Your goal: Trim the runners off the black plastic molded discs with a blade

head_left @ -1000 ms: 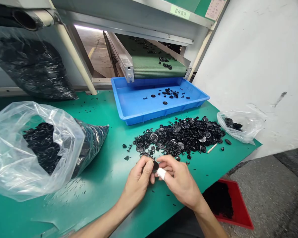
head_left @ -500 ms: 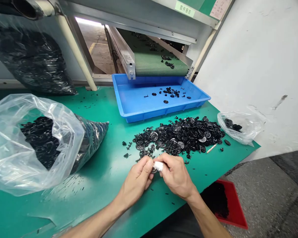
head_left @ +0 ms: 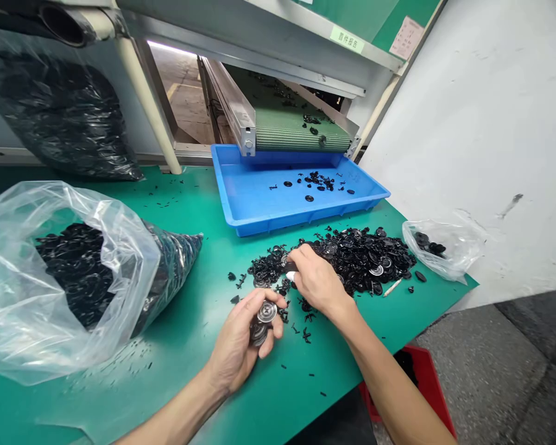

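My left hand [head_left: 241,330] is closed around several round black plastic discs [head_left: 267,311], one showing its shiny ringed face between thumb and fingers. My right hand [head_left: 317,278] reaches to the near left side of a heap of black plastic parts [head_left: 366,253]. Its fingers are curled downward at the heap, and what lies between the fingertips is partly hidden. White tape [head_left: 291,276] wraps one of its fingers. Small loose black pieces [head_left: 306,335] lie on the green table just below that hand.
A blue tray [head_left: 269,222] with some parts sits beneath the end of a green conveyor belt [head_left: 301,139]. On the left stands an open plastic bag [head_left: 134,247] of black parts. A smaller bag [head_left: 458,247] lies at right, and a red bin [head_left: 429,383] is below the table edge.
My hands, together before, have come apart. The right one moved up and left to the heap; the left one moved slightly left and turned, showing the discs it holds.
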`<move>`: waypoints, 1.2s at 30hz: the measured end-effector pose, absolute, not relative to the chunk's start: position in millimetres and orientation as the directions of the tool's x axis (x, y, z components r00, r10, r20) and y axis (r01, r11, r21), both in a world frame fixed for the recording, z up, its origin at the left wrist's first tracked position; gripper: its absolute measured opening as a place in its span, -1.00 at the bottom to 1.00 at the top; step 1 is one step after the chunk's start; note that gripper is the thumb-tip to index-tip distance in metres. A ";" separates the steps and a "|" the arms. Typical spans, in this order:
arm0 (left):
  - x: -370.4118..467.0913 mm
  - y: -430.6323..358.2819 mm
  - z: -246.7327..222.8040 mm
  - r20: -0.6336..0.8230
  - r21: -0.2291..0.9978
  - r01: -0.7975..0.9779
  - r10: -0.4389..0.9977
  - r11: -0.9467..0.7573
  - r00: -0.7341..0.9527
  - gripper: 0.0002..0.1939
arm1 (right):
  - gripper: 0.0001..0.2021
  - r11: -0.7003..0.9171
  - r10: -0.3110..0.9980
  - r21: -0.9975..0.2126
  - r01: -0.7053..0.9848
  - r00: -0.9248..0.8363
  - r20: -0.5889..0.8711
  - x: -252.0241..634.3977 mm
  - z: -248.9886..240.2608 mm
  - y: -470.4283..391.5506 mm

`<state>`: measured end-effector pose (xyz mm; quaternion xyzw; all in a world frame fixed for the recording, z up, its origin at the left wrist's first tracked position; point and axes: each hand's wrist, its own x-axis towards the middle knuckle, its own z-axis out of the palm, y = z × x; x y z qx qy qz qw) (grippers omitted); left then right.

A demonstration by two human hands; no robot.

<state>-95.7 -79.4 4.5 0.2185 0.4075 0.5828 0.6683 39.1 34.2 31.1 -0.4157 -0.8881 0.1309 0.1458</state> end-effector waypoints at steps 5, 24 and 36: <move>-92.4 -78.6 2.4 -0.283 0.787 -0.574 0.959 0.225 -0.011 -0.71 | -0.71 0.523 0.827 -0.610 0.595 -0.528 0.194 56.5 26.0 20.0; -80.9 -86.7 0.3 -0.170 0.983 -0.074 0.985 0.169 -0.009 -0.67 | -0.74 0.569 0.748 -0.670 0.476 -0.638 0.182 73.3 31.9 -41.3; -83.4 -87.5 -3.0 -0.072 0.988 0.137 0.997 0.070 0.007 -0.67 | -0.78 0.398 0.740 -0.829 0.394 -0.671 0.036 80.0 31.1 -25.4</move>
